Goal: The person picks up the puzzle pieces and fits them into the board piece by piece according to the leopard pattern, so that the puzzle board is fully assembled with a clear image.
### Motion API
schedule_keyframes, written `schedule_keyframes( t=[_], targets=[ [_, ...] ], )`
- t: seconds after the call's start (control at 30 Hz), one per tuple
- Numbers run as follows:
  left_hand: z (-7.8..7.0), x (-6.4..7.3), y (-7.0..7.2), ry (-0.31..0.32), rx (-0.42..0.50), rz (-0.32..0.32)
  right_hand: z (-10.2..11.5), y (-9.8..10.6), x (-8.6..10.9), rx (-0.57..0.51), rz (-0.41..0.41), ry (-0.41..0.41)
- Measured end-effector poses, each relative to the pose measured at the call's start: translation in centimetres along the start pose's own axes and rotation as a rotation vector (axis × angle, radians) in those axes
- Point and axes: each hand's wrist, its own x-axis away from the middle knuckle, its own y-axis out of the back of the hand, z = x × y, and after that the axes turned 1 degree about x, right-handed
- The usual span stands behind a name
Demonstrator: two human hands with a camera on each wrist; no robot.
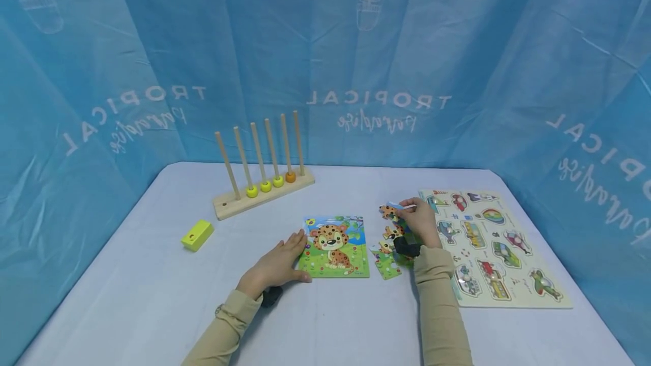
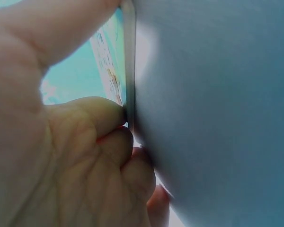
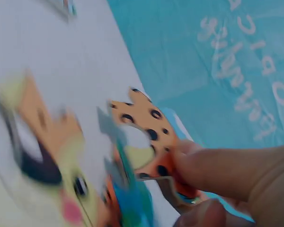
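The right grip (image 1: 421,222) pinches a spotted puzzle piece (image 3: 162,136) near loose pieces (image 1: 391,234) right of the leopard picture (image 1: 333,247), whose edge the spread left grip (image 1: 277,263) touches, and sweeping low could scatter those pieces.

- Wooden stand (image 1: 230,208) with six upright pegs, toward the back left of the bench (image 1: 127,292)
- Three yellow beads (image 1: 265,186) and one orange bead (image 1: 290,177), each low on its own peg
- Yellow block (image 1: 197,235), left, nearer the front than the stand
- Pale board (image 1: 524,299) with vehicle pictures, flat at the right
- Blue curtain (image 1: 285,44) behind, its white lettering mirrored
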Motion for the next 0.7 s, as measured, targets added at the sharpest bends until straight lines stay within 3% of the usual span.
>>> schedule_keyframes(
  t=[0.13, 0.3, 0.7],
  targets=[
    [0.0, 0.0, 0.0, 0.004, 0.005, -0.003, 0.9, -1.2, -0.2, -0.130, 0.013, -0.036],
    [0.0, 0.0, -0.1, 0.008, 0.010, -0.010, 2.4, -3.1, -0.1, -0.258, 0.100, -0.058],
    [0.0, -0.1, -0.1, 0.006, -0.003, -0.007, 5.7, -6.9, 1.4, -0.329, 0.230, 0.030]
  ],
)
